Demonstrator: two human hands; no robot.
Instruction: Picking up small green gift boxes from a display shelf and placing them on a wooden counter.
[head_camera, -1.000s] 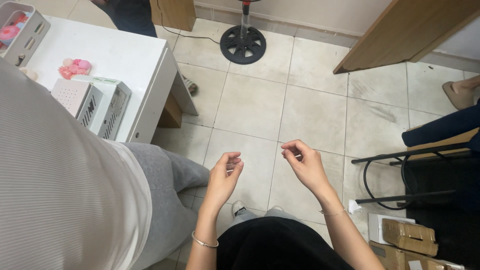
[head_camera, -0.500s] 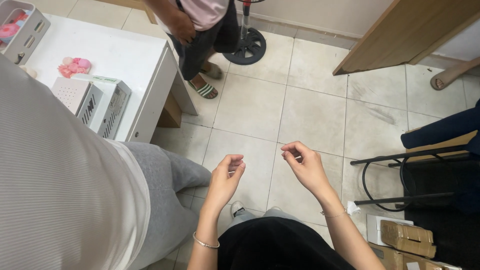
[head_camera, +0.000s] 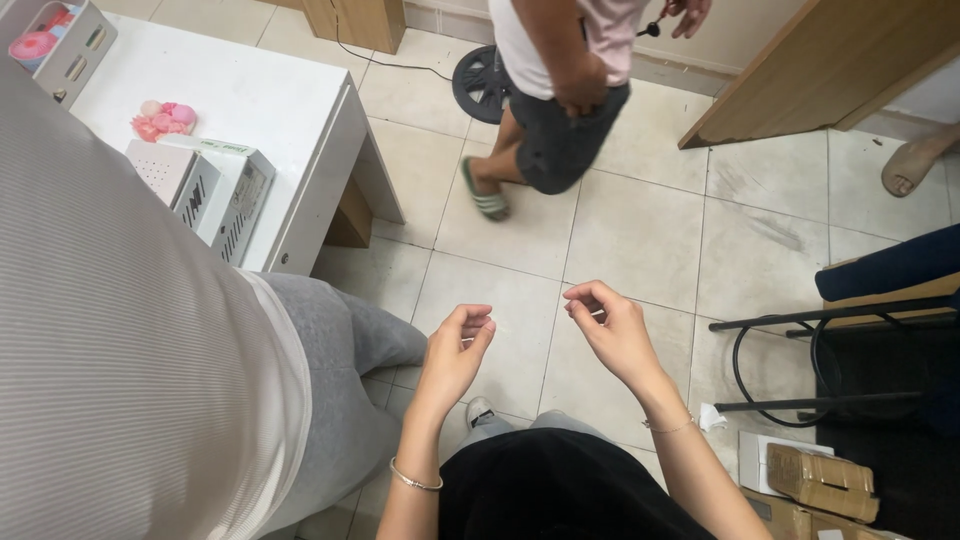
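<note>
My left hand (head_camera: 455, 350) and my right hand (head_camera: 610, 328) are raised over the tiled floor (head_camera: 640, 230), a short gap apart. On each, thumb and forefinger tips are pinched together and the other fingers curl in. I see nothing between the fingers. A thin bracelet circles each wrist. My black top (head_camera: 555, 490) fills the bottom of the view.
A person in a white ribbed shirt (head_camera: 120, 360) and grey trousers stands close on my left. Another person in dark shorts (head_camera: 555, 140) walks at the top, in front of a fan base (head_camera: 478, 80). A white table (head_camera: 250, 100) holds grey boxes. Right: a black chair frame (head_camera: 800, 360) and cardboard boxes (head_camera: 820, 480).
The person in shorts has walked further into view from the top and now partly covers the fan base. My hands have stayed pinched in almost the same place.
</note>
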